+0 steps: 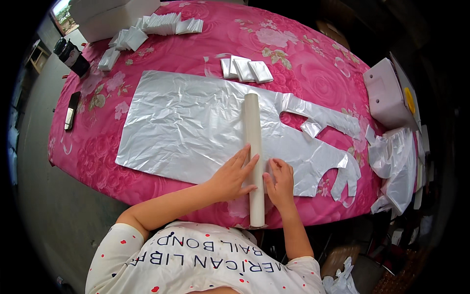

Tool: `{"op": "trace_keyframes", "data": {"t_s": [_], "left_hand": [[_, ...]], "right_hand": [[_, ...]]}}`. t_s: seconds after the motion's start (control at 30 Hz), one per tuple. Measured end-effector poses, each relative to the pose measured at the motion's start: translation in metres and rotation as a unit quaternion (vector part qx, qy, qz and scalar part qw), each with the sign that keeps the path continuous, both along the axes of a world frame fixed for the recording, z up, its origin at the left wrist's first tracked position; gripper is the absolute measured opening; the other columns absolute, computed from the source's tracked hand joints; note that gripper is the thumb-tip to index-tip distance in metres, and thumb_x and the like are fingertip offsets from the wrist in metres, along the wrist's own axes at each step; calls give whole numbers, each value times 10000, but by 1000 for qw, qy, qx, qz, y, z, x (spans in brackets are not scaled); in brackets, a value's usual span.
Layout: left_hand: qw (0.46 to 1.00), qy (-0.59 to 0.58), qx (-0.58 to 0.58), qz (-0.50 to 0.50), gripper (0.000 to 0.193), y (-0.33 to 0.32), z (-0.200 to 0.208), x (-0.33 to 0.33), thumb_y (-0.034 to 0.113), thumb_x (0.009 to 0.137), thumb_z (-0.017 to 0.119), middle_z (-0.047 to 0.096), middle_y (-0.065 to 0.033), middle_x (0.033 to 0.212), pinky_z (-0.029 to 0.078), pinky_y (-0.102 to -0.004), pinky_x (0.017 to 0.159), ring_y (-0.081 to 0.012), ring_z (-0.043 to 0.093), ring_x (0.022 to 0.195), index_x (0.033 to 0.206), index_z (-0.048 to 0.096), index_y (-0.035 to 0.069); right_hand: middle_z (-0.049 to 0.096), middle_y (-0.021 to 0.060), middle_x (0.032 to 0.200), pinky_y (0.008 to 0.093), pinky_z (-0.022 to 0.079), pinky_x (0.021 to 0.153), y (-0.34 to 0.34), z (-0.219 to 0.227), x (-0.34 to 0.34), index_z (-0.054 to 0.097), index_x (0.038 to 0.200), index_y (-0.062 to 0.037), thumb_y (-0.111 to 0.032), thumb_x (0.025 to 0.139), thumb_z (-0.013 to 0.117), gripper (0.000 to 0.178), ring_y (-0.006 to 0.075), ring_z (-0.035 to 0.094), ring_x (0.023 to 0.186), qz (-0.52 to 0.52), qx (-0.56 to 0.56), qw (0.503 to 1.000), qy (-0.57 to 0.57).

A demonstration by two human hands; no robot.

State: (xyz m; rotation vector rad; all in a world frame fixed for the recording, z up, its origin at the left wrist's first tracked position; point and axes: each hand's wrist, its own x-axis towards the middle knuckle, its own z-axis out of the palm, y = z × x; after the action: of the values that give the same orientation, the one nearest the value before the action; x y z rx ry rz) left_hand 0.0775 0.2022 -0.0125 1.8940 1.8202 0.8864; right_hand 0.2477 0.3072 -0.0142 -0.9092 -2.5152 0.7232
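A thin silvery plastic sheet (pixel 171 117) lies spread on the table, with cut-out strips and loops at its right end. Across its middle rests a long pale roller tube (pixel 253 130), its near end reaching the table's front edge. My left hand (pixel 231 177) is open, fingers spread, the fingertips and thumb touching the tube's left side. On the other side, my right hand (pixel 280 184) is open with slightly bent fingers, resting by the tube over the sheet. Neither hand is wrapped around anything. Just beyond the sheet sit several folded silvery packets (pixel 245 69).
More folded packets (pixel 164 23) lie near a white foam box (pixel 105 17) at the far left. A dark bottle (pixel 71 56) and a phone (pixel 72 110) are at the left edge. To the right stand a pale box (pixel 389 95) and crumpled clear plastic (pixel 394 164). The tablecloth (pixel 313 63) is pink and floral.
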Motion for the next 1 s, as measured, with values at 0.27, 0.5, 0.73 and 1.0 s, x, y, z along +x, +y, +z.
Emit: {"op": "trace_keyframes", "data": {"t_s": [0.27, 0.5, 0.73, 1.0], "left_hand": [[995, 80, -42, -48, 736, 31, 2, 20, 426, 787, 612, 78, -252, 1467, 259, -436, 1065, -419, 210, 1322, 1391, 316, 129], [995, 72, -33, -53, 709, 36, 1, 22, 416, 775, 623, 83, -237, 1471, 278, -456, 1050, -432, 226, 1308, 1370, 355, 138], [995, 77, -24, -51, 700, 38, -1, 21, 411, 771, 623, 88, -241, 1469, 290, -453, 1044, -433, 249, 1297, 1362, 367, 136], [995, 73, -29, -59, 706, 38, 2, 22, 402, 767, 629, 81, -245, 1470, 297, -432, 1043, -413, 273, 1292, 1359, 369, 116]], "right_hand": [[354, 246, 1373, 415, 237, 1076, 138, -35, 127, 385, 1298, 75, -198, 885, 456, 500, 379, 323, 1283, -188, 146, 964, -120], [589, 155, 1147, 394, 335, 1004, 172, -35, 177, 610, 1063, 11, -139, 874, 496, 266, 310, 500, 1141, -279, 254, 911, -167], [627, 136, 1052, 363, 367, 970, 159, -14, 164, 621, 1019, -2, -136, 876, 499, 230, 286, 544, 1074, -344, 167, 923, -45], [526, 196, 1241, 352, 376, 976, 164, -49, 232, 543, 1188, 32, -153, 885, 491, 359, 319, 480, 1179, -331, 186, 919, -103]]}}
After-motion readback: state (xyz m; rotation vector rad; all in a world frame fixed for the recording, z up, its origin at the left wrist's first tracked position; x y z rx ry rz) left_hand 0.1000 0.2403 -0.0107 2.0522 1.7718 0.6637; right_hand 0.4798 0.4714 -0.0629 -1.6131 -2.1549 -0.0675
